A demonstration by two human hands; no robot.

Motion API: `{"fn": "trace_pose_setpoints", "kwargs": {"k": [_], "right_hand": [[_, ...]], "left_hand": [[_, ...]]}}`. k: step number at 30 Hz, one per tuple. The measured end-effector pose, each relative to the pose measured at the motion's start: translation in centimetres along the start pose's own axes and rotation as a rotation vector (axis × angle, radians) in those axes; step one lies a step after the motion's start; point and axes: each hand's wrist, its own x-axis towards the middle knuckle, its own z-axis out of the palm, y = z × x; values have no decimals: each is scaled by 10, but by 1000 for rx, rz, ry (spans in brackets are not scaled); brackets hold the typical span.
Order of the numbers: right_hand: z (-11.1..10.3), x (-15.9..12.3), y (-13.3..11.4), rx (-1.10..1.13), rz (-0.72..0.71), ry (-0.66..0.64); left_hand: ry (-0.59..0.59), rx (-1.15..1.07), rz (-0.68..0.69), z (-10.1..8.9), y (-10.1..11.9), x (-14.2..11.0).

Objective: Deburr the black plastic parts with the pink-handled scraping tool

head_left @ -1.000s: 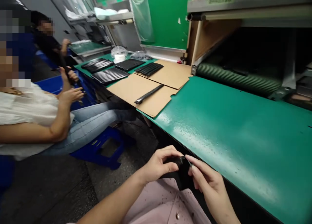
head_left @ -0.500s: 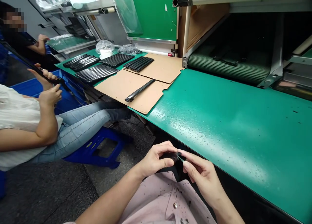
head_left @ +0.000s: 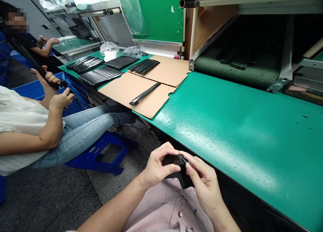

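Note:
Over my lap, my left hand [head_left: 161,166] is closed around a small black plastic part [head_left: 182,160], gripping it between thumb and fingers. My right hand [head_left: 202,173] pinches the right end of the same part, its index fingertip close to my left fingertips. Most of the part is hidden by my fingers; a curved, shiny edge shows between the hands. Small black flecks are scattered over my pink apron [head_left: 174,205].
A long black strip [head_left: 145,94] lies on cardboard [head_left: 118,87], with several black strips [head_left: 101,75] beyond. Right of it stretches the green table [head_left: 227,124], near a conveyor belt [head_left: 237,68]. At left, a seated co-worker [head_left: 27,124] holds a long black piece [head_left: 37,63] beside a blue stool [head_left: 106,154].
Both my hands have shifted slightly left and up with the black part, and my right fingers sit closer to my left. The co-worker's nearer hand has moved right.

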Motion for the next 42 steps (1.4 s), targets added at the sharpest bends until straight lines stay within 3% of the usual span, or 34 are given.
{"fn": "trace_pose_setpoints", "kwargs": {"k": [3, 7, 13, 22, 28, 34, 38, 42], "right_hand": [[6, 6, 5, -43, -5, 64], [9, 11, 5, -70, 60, 151], [9, 1, -6, 72, 245, 59], [13, 1, -2, 284, 345, -23], [8, -1, -1, 102, 221, 25], [-3, 13, -1, -103, 118, 185], [-8, 20, -22, -118, 40, 219], [-12, 31, -45, -355, -162, 307]], "left_hand": [[48, 53, 24, 1, 2, 0], [150, 265, 157, 5, 5, -2], [379, 599, 379, 4, 1, 2], [388, 778, 512, 2, 1, 1], [269, 630, 438, 1, 7, 1], [94, 383, 276, -7, 34, 5], [-84, 527, 359, -16, 53, 35], [-267, 656, 556, -9, 63, 81]]}}
